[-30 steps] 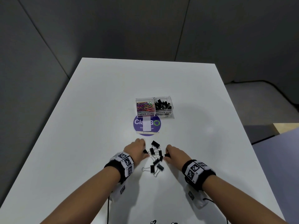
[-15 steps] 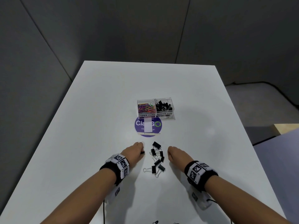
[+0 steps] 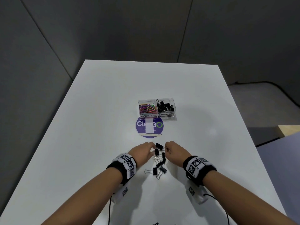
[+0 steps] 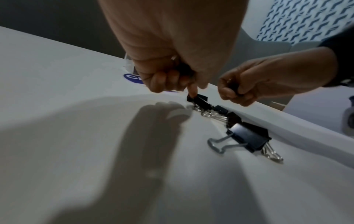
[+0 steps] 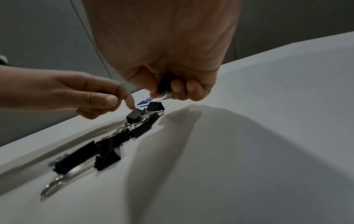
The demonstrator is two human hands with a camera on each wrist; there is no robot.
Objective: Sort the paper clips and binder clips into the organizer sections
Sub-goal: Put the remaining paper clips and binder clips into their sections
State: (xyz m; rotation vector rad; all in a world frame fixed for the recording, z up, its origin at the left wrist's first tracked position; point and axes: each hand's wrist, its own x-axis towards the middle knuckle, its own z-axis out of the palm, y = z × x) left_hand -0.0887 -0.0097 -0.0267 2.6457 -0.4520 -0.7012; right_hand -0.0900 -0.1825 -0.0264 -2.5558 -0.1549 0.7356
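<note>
A clear two-section organizer point(image 3: 174, 117) stands mid-table, with coloured paper clips point(image 3: 147, 108) in its left section and black binder clips point(image 3: 165, 106) in its right. Several loose binder clips point(image 3: 159, 164) lie in a pile nearer me. My left hand point(image 3: 150, 147) is at the pile's far left; its curled fingers hold a dark binder clip point(image 4: 184, 69), while its index fingertip touches a clip on the table point(image 4: 198, 99). My right hand point(image 3: 168, 148) hovers at the pile's far right and grips a black binder clip point(image 5: 164, 86) in curled fingers.
A round purple sticker point(image 3: 139, 125) with a white strip lies on the white table point(image 3: 97, 127) between the organizer and the pile. The table's right edge drops to a grey floor with a black cable point(image 3: 276, 88).
Both hands drew slightly apart from the pile half a second ago and have now closed in on its far end again. The pile and organizer have stayed put.
</note>
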